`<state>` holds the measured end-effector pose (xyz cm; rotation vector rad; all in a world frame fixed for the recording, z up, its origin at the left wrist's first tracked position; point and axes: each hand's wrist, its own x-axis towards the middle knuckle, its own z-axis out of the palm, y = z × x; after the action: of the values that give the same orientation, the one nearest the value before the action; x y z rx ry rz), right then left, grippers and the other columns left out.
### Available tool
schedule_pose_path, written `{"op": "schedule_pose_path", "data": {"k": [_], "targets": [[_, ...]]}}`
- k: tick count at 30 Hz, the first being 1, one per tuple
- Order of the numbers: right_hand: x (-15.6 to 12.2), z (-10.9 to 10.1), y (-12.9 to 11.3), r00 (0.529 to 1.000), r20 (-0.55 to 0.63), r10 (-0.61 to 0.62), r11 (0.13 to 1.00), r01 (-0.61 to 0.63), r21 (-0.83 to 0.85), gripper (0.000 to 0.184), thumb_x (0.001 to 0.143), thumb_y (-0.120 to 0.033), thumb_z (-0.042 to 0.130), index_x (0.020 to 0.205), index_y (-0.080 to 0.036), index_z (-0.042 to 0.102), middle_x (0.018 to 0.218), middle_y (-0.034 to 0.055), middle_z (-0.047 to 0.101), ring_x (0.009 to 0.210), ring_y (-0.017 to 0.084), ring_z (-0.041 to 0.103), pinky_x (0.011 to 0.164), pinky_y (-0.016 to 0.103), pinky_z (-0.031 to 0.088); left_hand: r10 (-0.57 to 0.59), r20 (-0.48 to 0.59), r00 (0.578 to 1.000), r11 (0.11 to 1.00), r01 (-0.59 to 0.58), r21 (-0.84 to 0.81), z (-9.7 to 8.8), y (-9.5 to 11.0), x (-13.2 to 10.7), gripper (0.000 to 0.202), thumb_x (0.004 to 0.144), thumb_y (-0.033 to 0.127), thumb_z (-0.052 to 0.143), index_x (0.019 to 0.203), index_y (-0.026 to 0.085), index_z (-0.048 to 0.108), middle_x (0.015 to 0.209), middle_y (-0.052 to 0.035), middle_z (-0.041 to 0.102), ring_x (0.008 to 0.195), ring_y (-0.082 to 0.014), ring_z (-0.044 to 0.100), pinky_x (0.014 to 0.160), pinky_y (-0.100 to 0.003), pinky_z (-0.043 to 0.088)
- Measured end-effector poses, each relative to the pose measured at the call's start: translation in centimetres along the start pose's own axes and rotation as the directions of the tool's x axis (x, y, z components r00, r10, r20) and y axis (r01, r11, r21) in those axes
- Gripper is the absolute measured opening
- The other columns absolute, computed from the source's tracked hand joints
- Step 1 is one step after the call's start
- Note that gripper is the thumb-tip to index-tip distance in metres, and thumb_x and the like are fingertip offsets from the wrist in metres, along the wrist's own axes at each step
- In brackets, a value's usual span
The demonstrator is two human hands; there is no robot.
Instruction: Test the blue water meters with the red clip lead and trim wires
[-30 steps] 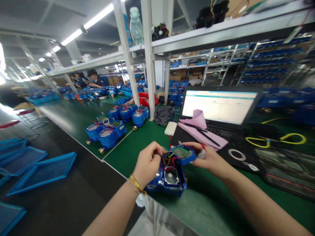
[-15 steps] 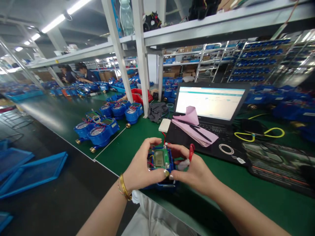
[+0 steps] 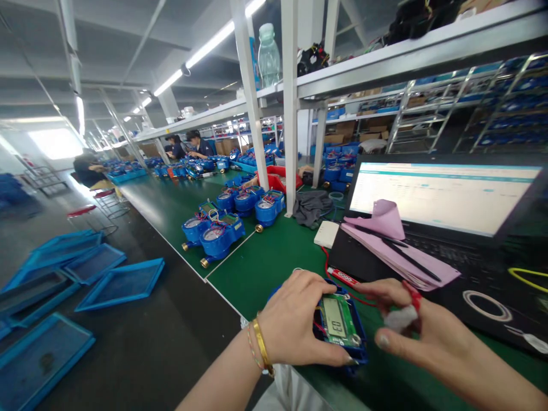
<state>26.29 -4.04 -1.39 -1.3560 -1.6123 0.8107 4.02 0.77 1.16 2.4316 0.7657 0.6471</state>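
My left hand (image 3: 299, 325) is wrapped around a blue water meter (image 3: 362, 342) at the table's front edge. Its lid is off, showing a green circuit board (image 3: 349, 319) and a small display (image 3: 335, 317) with dark characters. Red and yellow wires run beside the board, partly under my fingers. To the right, my right hand (image 3: 415, 325) hovers apart from the meter, thumb and forefinger spread, somewhat blurred. Something greyish-white (image 3: 400, 319) and a red band (image 3: 413, 294) are on or among its fingers; I cannot tell exactly how. A red pen-like device (image 3: 343, 278) with a red cord lies just beyond.
A laptop (image 3: 432, 200) stands at right with pink papers (image 3: 398, 254) and a coiled cable (image 3: 487, 306) on it. Several blue meters (image 3: 222, 234) are grouped at left, behind a white post (image 3: 290, 114). Blue trays (image 3: 122, 285) lie lower left. Co-workers (image 3: 199, 147) sit far off.
My right hand has let go of the meter and moved right. My left hand keeps hold of it. The display now shows characters clearly, and the view has turned left.
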Motion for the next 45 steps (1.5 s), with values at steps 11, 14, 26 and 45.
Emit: {"op": "schedule_pose_path", "data": {"k": [11, 14, 26, 45], "targets": [[0.7, -2.0, -1.4, 0.96, 0.189, 0.207, 0.926, -0.255, 0.279, 0.034, 0.067, -0.043, 0.073, 0.074, -0.016, 0.053, 0.059, -0.0063, 0.041, 0.054, 0.007, 0.036, 0.05, 0.021, 0.028, -0.098, 0.144, 0.985, 0.994, 0.091, 0.056, -1.0, 1.0, -0.2, 0.072, 0.069, 0.025, 0.071, 0.132, 0.015, 0.038, 0.121, -0.0118, 0.048, 0.112, -0.0267, 0.044, 0.099, -0.046, 0.039], [0.7, -2.2, -1.8, 0.953, 0.227, 0.199, 0.916, -0.264, 0.303, 0.038, 0.069, -0.048, 0.073, 0.076, -0.016, 0.053, 0.06, -0.0061, 0.041, 0.054, 0.006, 0.035, 0.049, 0.021, 0.028, -0.113, 0.171, 0.979, 0.991, 0.1, 0.084, -1.1, 1.1, -0.3, 0.07, 0.066, 0.024, 0.073, 0.128, 0.016, 0.041, 0.123, -0.0122, 0.047, 0.115, -0.0284, 0.043, 0.101, -0.049, 0.039], [0.0, -1.3, -2.3, 0.948, 0.274, 0.162, 0.885, -0.262, 0.384, 0.033, 0.076, -0.046, 0.07, 0.083, -0.016, 0.058, 0.069, -0.0008, 0.056, 0.061, 0.009, 0.052, 0.055, 0.021, 0.044, -0.059, 0.11, 0.992, 0.991, 0.045, 0.124, -0.7, 0.0, -0.4, 0.077, 0.067, 0.037, 0.078, 0.133, 0.018, 0.042, 0.121, -0.0093, 0.049, 0.109, -0.0258, 0.049, 0.095, -0.043, 0.044], [-1.0, 3.2, -4.7, 0.959, 0.011, -0.284, 0.931, 0.278, -0.236, 0.009, 0.078, -0.016, 0.066, 0.084, -0.022, 0.064, 0.073, -0.0036, 0.07, 0.063, 0.011, 0.066, 0.06, 0.018, 0.051, -0.027, 0.006, 1.0, 0.979, 0.026, 0.2, 0.6, 0.0, -0.9, 0.082, 0.057, 0.037, 0.086, 0.124, 0.019, 0.042, 0.119, -0.0095, 0.054, 0.114, -0.0292, 0.05, 0.1, -0.048, 0.042]]}}
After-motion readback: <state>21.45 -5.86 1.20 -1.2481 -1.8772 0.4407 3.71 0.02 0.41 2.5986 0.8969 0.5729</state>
